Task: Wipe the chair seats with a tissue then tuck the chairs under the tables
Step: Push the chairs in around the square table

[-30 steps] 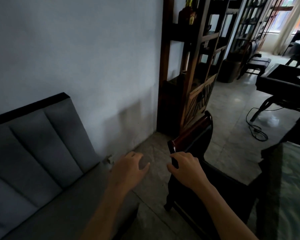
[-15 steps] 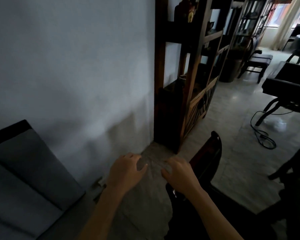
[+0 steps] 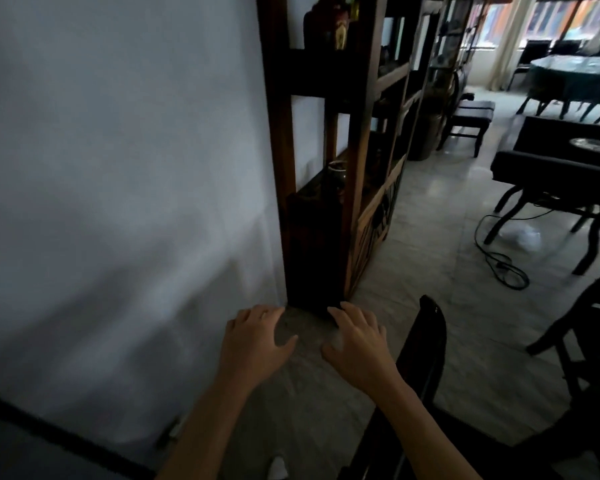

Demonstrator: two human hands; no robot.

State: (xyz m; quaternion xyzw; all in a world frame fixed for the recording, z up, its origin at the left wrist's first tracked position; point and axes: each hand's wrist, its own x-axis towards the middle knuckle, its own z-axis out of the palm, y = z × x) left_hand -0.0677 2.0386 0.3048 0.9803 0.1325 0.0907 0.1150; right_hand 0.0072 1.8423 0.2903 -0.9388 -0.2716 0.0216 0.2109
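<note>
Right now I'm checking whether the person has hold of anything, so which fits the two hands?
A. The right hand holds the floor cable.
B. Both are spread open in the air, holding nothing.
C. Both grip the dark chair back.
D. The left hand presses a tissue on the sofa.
B: the left hand and right hand hover with fingers spread over the floor, beside the chair back and apart from it.

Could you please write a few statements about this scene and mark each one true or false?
1. Both hands are open with fingers spread. True: the left hand and right hand hold nothing.
2. The right hand grips the chair back. False: the dark chair back stands beside it, untouched.
3. A black cable lies on the floor. True: the cable loops near the dark table.
4. The wooden shelf unit is empty. False: the wooden shelf unit holds a bottle.
</note>
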